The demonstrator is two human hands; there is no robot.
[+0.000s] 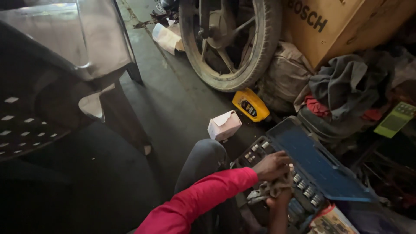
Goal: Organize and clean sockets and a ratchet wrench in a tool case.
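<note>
While I watch from the head camera, the left hand in a red sleeve reaches into the open socket set case on the floor, fingers curled together over a grey rag. The right hand grips that rag from below. A motorcycle wheel stands behind, a yellow oil bottle just beside it.

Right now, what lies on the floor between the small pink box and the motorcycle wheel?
In the head view, only bare grey concrete floor lies between the small pink box and the motorcycle wheel. The yellow oil bottle sits off to the right of that stretch.
</note>
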